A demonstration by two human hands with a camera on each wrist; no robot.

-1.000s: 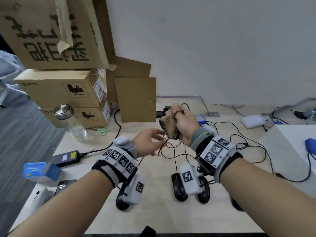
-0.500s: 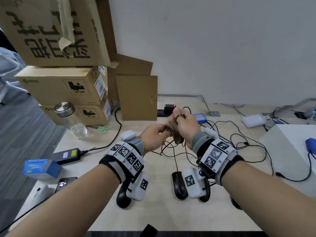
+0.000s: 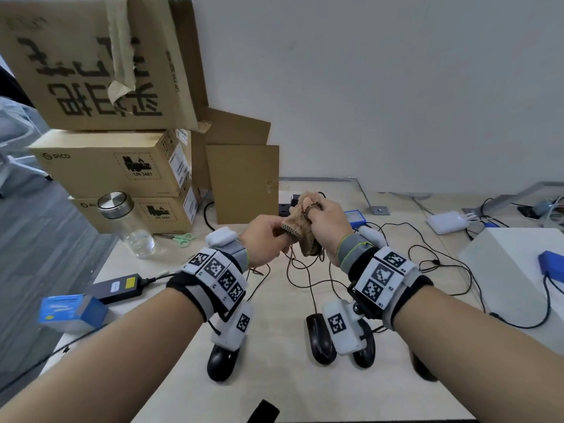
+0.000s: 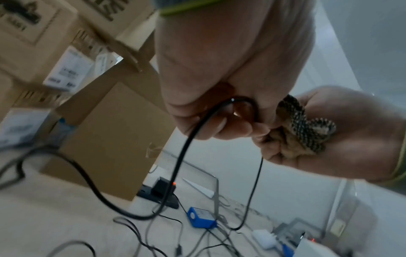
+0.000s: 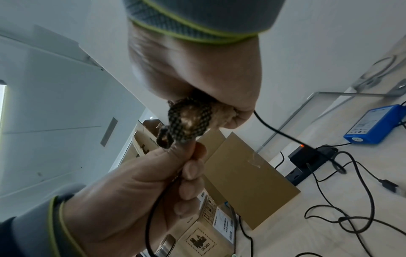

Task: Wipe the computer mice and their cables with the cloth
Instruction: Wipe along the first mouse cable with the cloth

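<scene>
Head view: both hands are raised above the light wooden table (image 3: 274,355), close together. The right hand (image 3: 328,230) has its fingers curled tightly round a bunched brown cloth (image 3: 300,232); the left hand (image 3: 264,241) is curled just beside it, its fingers touching the cloth's lower edge. A thin black cable (image 3: 308,282) hangs from between the hands to the table. Three black mice lie on the table below the wrists: one under the left wrist (image 3: 220,363), two under the right (image 3: 317,338) (image 3: 364,346). Cardboard boxes (image 3: 113,166) and a lidded glass jar (image 3: 128,224) stand at the left.

Left wrist view: the left hand (image 4: 219,73) pinches a loop of the cable (image 4: 184,153) between curled fingers and thumb; the cable's ends drop toward the table. Just beside it, the right hand (image 4: 342,137) clenches the cloth (image 4: 303,132).

Right wrist view: the right hand (image 5: 197,76) is closed on the cloth (image 5: 189,121), the cable (image 5: 276,132) emerging beside its fingers. The left hand (image 5: 136,200) below grips the cable (image 5: 153,213), fingertips touching the cloth.
</scene>
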